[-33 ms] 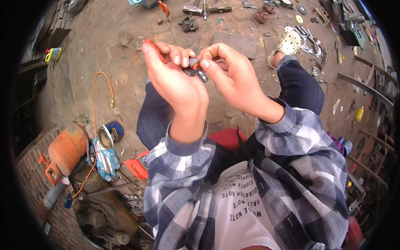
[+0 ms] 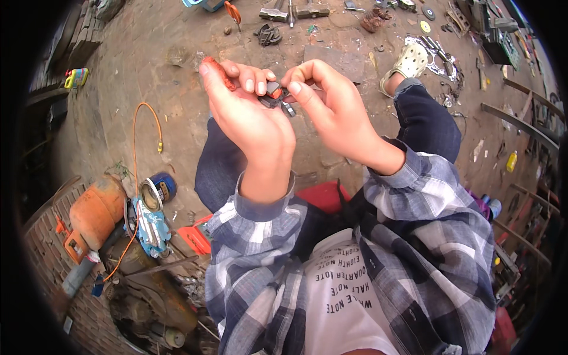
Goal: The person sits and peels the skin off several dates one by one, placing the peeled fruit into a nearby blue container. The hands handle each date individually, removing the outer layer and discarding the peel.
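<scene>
My left hand [image 2: 251, 121] is raised palm up over the ground, fingers curled inward. Between its thumb and fingers sits a rough orange-red piece [image 2: 219, 73], whose kind I cannot make out. A small dark block [image 2: 273, 88] with an orange end is held by the left fingertips. Under it, small dark metal pieces [image 2: 270, 102] rest at the palm's edge. My right hand [image 2: 334, 109] meets the block's right side, thumb and forefinger pinched together. What lies between those fingertips is mostly hidden. Another small grey piece [image 2: 289, 110] shows just below them.
Hammers [image 2: 275, 13] and orange-handled scissors [image 2: 234, 13] lie on the ground ahead. A flat metal plate [image 2: 335, 63] is beyond my right hand. Left stand an orange gas cylinder [image 2: 97, 203], a blue can [image 2: 158, 189] and an orange hose [image 2: 135, 148]. Metal gaskets [image 2: 441, 62] lie right.
My right fingertips have shifted slightly upward. The dark block has turned a little, so more of its orange end shows.
</scene>
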A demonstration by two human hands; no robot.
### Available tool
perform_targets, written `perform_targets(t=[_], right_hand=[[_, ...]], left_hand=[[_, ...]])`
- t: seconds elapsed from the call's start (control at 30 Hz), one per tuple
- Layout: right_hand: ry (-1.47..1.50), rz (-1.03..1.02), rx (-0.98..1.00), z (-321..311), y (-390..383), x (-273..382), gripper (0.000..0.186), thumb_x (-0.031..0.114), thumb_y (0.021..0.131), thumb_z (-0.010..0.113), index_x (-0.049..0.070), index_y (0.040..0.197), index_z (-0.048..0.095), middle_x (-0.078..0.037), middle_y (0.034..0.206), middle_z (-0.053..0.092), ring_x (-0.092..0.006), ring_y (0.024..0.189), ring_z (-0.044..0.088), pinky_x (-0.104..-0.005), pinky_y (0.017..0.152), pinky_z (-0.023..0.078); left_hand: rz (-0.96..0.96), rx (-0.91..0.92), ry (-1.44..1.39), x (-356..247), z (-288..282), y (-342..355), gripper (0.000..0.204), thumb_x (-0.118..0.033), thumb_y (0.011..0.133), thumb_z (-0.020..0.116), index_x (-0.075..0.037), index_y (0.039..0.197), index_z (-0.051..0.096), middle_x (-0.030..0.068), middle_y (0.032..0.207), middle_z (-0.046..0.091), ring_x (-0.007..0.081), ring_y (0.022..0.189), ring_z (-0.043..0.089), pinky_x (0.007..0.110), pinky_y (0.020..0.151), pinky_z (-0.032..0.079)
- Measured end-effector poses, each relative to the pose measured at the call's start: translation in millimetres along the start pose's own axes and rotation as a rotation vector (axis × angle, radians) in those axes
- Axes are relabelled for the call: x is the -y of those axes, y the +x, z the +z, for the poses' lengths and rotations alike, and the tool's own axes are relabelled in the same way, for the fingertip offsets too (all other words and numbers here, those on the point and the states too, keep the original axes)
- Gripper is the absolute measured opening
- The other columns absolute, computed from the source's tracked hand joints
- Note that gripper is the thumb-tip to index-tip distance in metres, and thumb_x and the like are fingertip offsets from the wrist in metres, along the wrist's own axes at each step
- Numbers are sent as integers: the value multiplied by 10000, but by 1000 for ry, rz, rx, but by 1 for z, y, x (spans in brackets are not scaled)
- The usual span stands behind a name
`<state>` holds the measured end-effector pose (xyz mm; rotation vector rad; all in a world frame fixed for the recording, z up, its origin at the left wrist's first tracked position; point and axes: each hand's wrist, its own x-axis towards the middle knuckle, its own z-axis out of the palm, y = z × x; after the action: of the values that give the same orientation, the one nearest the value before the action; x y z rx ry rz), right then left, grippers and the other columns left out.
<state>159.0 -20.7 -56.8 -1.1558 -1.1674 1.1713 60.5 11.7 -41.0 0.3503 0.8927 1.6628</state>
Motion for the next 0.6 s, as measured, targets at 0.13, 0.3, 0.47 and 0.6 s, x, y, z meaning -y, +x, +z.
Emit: perform_targets(t=[0.13, 0.3, 0.47, 0.6], right_hand=[[-65, -69, -29, -1, 0, -3, 112, 71, 835, 624, -21, 845, 562, -115, 836, 598, -175, 735, 586, -299, 665, 495], [-378, -234, 18, -5, 3, 3, 119, 66, 779, 669, 10, 846, 589, -89, 818, 601, -207, 772, 577, -308, 682, 483], [-458, -356, 65, -10, 6, 3, 122, 63, 758, 690, 13, 818, 596, -78, 790, 597, -204, 754, 580, -307, 663, 479], [-213, -177, 29, -11, 7, 7, 131, 69, 778, 691, -4, 815, 589, -82, 750, 602, -157, 680, 586, -277, 621, 477]], left_hand=[[26, 13, 16, 0, -2, 2, 348, -385, 980, 402, -102, 777, 396, -14, 611, 352, 100, 553, 349, 279, 610, 364], [42, 13, 14, -1, -1, 2, 350, -387, 979, 403, -102, 776, 397, -13, 602, 350, 98, 549, 351, 276, 598, 359], [10, 18, 5, -3, -1, 2, 355, -392, 975, 408, -105, 766, 405, -18, 592, 344, 98, 512, 337, 279, 576, 357], [-83, 80, -75, -10, -4, 6, 355, -389, 972, 415, -108, 756, 415, -24, 585, 338, 97, 476, 321, 280, 540, 350]])
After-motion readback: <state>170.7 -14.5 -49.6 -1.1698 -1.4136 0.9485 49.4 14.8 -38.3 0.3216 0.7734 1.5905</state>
